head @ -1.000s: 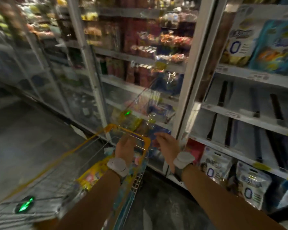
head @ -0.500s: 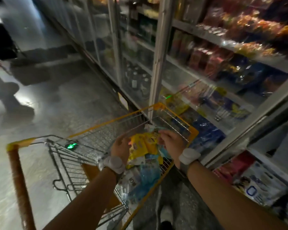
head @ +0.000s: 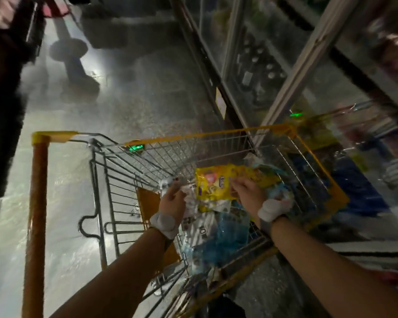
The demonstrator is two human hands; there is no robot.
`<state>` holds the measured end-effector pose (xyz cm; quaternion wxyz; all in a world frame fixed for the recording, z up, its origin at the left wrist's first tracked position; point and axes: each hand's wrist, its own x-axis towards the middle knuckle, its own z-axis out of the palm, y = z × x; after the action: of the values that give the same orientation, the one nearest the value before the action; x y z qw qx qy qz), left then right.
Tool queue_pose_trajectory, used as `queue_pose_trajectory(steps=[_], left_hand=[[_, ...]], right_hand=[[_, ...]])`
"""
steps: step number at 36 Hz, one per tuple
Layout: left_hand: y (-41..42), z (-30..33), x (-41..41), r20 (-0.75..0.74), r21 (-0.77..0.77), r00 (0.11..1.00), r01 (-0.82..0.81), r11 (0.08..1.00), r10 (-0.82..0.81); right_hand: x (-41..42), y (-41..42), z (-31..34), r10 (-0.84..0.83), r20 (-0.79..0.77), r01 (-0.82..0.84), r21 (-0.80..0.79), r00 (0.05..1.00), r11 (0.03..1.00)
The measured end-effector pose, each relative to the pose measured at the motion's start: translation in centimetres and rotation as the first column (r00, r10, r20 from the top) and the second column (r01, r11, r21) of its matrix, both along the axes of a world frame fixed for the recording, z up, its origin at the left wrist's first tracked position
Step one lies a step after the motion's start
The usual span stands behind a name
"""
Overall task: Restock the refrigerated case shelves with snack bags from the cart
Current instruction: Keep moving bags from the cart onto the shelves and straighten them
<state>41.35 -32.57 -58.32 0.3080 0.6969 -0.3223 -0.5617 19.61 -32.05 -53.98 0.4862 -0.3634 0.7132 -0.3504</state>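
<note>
A person reaches both arms into a wire shopping cart [head: 147, 161] parked beside the glass doors of a refrigerated case [head: 274, 72] in a dim store aisle. The left hand [head: 172, 200] lies on a pale packet at the left edge of a yellow snack bag [head: 218, 187], its fingers curled over the wrapping; the picture is too blurred to say whether that grip actually clenches the packet. The right hand [head: 247, 191] rests on the same yellow bag from the right, fingers bent down onto the foil, and again the grip cannot be told for certain. The yellow bag sits on top of a heap of snack bags in the cart's basket, with blue bags [head: 228, 235] just below it, between the two forearms. White bands [head: 163, 224] wrap both wrists. The cart's orange handle [head: 36, 214] stands at left over a shiny grey floor [head: 147, 88].
</note>
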Motion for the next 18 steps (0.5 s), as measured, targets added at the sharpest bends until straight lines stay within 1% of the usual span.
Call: queue_pose_trajectory(steps=[2, 3, 5, 6, 8, 9, 11, 13, 14, 15, 18], left_hand=[[-0.8, -1.5, -0.1, 0.031, 0.05, 0.999, 0.009, 0.999, -0.011], [-0.6, -1.3, 0.0, 0.03, 0.05, 0.999, 0.024, 0.998, -0.026], [-0.6, -2.8, -0.1, 0.034, 0.087, 0.999, 0.03, 0.996, -0.033], [-0.4, -2.6, 0.1, 0.028, 0.102, 0.999, 0.043, 0.994, -0.046], [-0.3, -4.7, 0.2, -0.014, 0.166, 0.999, 0.041, 0.985, -0.04], [-0.1, -4.9, 0.4, -0.037, 0.176, 0.998, 0.054, 0.983, -0.048], [0.0, -6.1, 0.5, -0.037, 0.196, 0.998, 0.047, 0.979, -0.04], [-0.1, -8.3, 0.3, -0.009, 0.218, 1.0, 0.0, 0.976, 0.002], [-0.2, -8.2, 0.1, -0.004, 0.222, 1.0, -0.005, 0.975, 0.006], [-0.3, -8.6, -0.2, -0.001, 0.227, 1.0, -0.021, 0.974, 0.022], [-0.3, -10.6, -0.6, 0.086, 0.224, 0.996, -0.015, 0.975, -0.004]], right_hand=[[-0.6, -1.6, -2.9, 0.046, -0.026, -0.045, 0.059, 0.999, 0.997], [-0.8, -1.6, -3.2, 0.05, -0.038, -0.048, 0.07, 0.998, 0.996], [-1.5, -2.6, -5.4, 0.09, -0.091, -0.083, 0.08, 0.992, 0.993], [-1.6, -2.7, -5.3, 0.116, -0.121, -0.108, 0.075, 0.986, 0.991], [-2.2, -4.0, -7.4, 0.185, -0.155, -0.169, 0.109, 0.97, 0.98], [-2.3, -4.0, -7.6, 0.215, -0.169, -0.196, 0.12, 0.962, 0.973], [-2.5, -4.7, -8.4, 0.288, -0.24, -0.255, 0.158, 0.927, 0.954], [-2.5, -5.9, -10.3, 0.394, -0.301, -0.343, 0.21, 0.869, 0.916], [-2.6, -6.2, -10.2, 0.438, -0.336, -0.383, 0.221, 0.834, 0.897], [-2.4, -6.7, -10.8, 0.496, -0.371, -0.442, 0.225, 0.785, 0.868], [-1.7, -8.3, -13.5, 0.628, -0.456, -0.611, 0.207, 0.631, 0.764]])
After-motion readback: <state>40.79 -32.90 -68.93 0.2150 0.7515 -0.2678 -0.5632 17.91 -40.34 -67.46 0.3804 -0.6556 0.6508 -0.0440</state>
